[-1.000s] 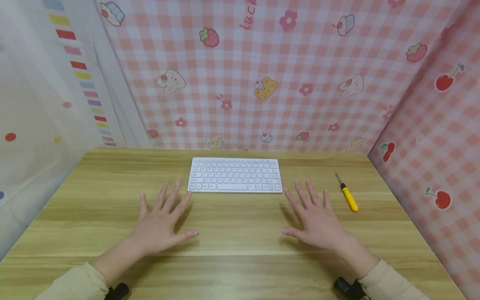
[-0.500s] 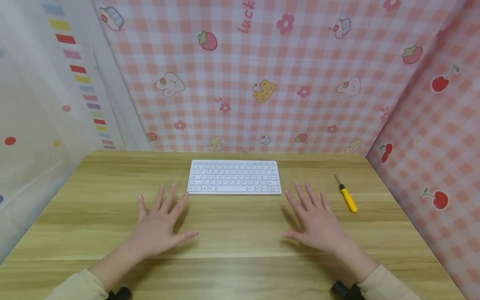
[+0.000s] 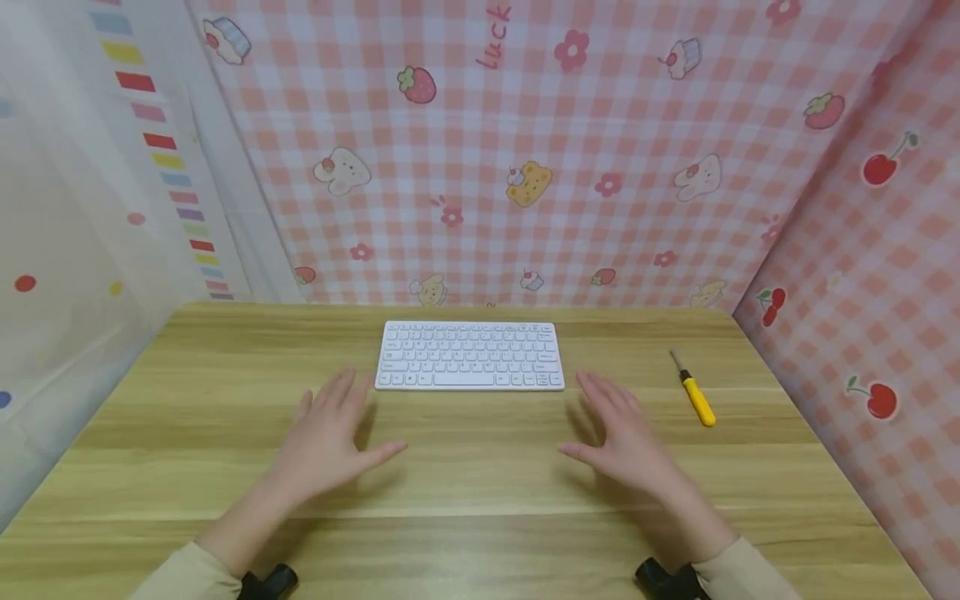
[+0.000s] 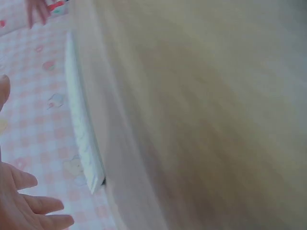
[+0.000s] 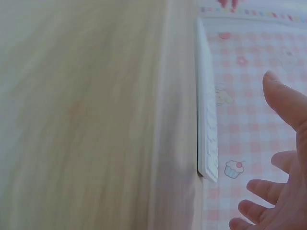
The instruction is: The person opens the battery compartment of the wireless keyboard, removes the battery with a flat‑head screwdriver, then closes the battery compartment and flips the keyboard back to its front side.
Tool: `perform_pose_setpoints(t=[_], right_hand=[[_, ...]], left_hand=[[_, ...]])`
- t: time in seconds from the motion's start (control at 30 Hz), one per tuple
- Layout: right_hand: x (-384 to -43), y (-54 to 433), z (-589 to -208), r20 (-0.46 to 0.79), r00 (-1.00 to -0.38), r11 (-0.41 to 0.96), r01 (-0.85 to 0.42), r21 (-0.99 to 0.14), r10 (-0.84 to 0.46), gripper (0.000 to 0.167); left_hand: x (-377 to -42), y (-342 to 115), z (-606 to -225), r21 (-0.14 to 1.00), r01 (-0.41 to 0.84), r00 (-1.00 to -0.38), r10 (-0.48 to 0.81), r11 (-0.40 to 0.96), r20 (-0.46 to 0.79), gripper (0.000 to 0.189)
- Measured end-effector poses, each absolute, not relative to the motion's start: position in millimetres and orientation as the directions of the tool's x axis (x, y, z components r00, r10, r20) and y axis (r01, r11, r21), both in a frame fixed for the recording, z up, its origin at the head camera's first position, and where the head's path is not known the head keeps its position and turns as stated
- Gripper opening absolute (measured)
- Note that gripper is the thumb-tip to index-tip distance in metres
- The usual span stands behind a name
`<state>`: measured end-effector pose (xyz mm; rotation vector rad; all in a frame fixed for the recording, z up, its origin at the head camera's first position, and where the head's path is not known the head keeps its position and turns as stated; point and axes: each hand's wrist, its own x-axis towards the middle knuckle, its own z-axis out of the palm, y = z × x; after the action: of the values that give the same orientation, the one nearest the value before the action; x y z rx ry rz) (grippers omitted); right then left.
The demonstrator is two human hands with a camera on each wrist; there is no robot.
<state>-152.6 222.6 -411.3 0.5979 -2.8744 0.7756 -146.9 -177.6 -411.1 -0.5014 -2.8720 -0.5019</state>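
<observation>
A white keyboard (image 3: 469,357) lies flat at the back middle of the wooden table. Off its lower left corner, my left hand (image 3: 322,442) hovers over the wood, thumb stretched toward the middle and holding nothing. My right hand (image 3: 624,437) mirrors it off the lower right corner, also empty. Neither hand touches the keyboard. In the left wrist view the keyboard (image 4: 84,120) appears edge-on beside the left fingers (image 4: 41,205). The right wrist view has the keyboard (image 5: 206,110) edge-on too, with the right hand (image 5: 283,187) at the right border.
To the right of my right hand lies a screwdriver (image 3: 697,398) with a yellow handle, its metal tip pointing to the back. A pink checked cloth (image 3: 480,167) hangs behind the table (image 3: 480,492), and further cloths hang at both sides.
Both hands have drawn their spread fingers closer together, and the forearms have come slightly inward. The keyboard and screwdriver stay put; the camera view has shifted slightly.
</observation>
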Motion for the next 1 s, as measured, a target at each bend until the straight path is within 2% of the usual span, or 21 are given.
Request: perform_pose_setpoints(t=[0.17, 0.3, 0.53, 0.73, 1.0], right_hand=[[-160.6, 218.7, -415.2, 0.144, -0.949, 0.722, -0.308, -0.620, -0.282, 0.098], [-173.5, 214.0, -415.5, 0.124, -0.958, 0.683, -0.273, -0.677, -0.260, 0.095], [-200.9, 207.1, -415.8, 0.130, -0.962, 0.553, -0.247, -0.796, -0.242, 0.091], [-220.5, 208.2, -422.3, 0.067, -0.977, 0.550, -0.170, -0.817, -0.202, 0.091], [-241.1, 208.4, -429.4, 0.024, -0.969, 0.568, -0.163, -0.807, -0.244, 0.095]], left_hand=[[-155.0, -176.3, -409.8, 0.421, 0.346, -0.933, 0.263, 0.838, 0.244, 0.113], [-166.7, -175.8, -406.0, 0.545, 0.301, -0.953, 0.226, 0.783, 0.201, 0.114], [-187.5, -178.2, -399.7, 0.777, 0.168, -0.985, 0.128, 0.606, 0.113, 0.111], [-204.3, -181.1, -410.8, 0.813, 0.123, -0.991, 0.106, 0.569, 0.077, 0.114], [-223.9, -180.7, -432.5, 0.833, 0.139, -0.987, 0.139, 0.536, 0.075, 0.118]])
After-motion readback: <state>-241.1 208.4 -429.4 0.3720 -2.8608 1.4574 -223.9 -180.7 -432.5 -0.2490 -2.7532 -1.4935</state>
